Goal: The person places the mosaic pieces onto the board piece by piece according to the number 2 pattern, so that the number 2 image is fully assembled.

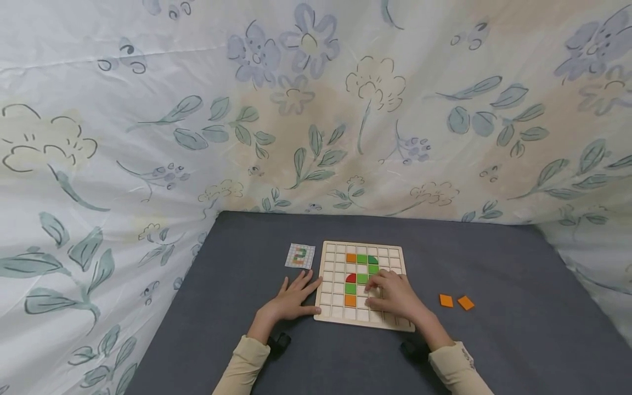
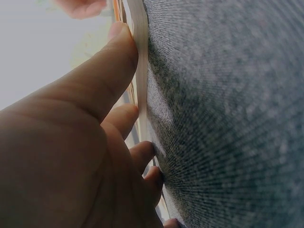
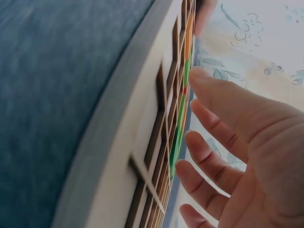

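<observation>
A pale wooden grid board (image 1: 338, 267) lies on the dark cloth. Set in its cells are orange (image 1: 350, 300) and several green tiles (image 1: 362, 258), a dark-green rounded piece (image 1: 372, 260) and a red rounded piece (image 1: 351, 278). My left hand (image 1: 288, 302) rests at the board's left edge, fingers spread, thumb and a fingertip against the rim (image 2: 142, 61). Over the right half of the board is my right hand (image 1: 392, 293), fingers loosely bent beside the green tiles. In the right wrist view its thumb and fingers (image 3: 202, 147) are apart with nothing between them. The hand hides some cells.
Two loose orange tiles (image 1: 446, 300) lie on the cloth right of the board. A small pattern card (image 1: 299, 256) with a coloured grid figure lies at the board's upper left. Behind the dark table (image 1: 257, 236) hangs a floral curtain (image 1: 316, 109).
</observation>
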A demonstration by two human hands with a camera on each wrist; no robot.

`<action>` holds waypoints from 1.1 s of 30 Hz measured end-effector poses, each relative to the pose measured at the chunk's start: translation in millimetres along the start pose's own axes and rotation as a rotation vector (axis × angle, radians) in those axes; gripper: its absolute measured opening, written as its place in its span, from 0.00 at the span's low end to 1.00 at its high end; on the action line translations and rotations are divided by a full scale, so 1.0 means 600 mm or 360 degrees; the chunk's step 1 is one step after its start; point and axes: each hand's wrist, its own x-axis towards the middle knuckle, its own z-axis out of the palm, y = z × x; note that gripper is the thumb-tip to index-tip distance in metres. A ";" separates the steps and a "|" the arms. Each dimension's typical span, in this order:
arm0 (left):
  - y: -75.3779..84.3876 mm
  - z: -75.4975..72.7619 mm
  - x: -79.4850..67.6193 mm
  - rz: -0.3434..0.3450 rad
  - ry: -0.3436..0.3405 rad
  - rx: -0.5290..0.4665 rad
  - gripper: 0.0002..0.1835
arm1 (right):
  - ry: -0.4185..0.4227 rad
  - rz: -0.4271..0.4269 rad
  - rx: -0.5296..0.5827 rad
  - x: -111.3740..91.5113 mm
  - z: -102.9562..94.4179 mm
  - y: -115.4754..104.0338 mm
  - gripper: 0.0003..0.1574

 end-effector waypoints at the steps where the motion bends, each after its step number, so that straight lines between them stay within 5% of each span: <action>1: 0.000 0.000 0.000 -0.0001 0.0000 0.0000 0.42 | 0.0002 0.0008 -0.0003 -0.001 0.000 0.003 0.13; 33: 0.002 -0.001 -0.002 0.0008 0.0000 -0.0009 0.41 | 0.0121 0.0095 -0.0013 -0.054 -0.036 0.079 0.17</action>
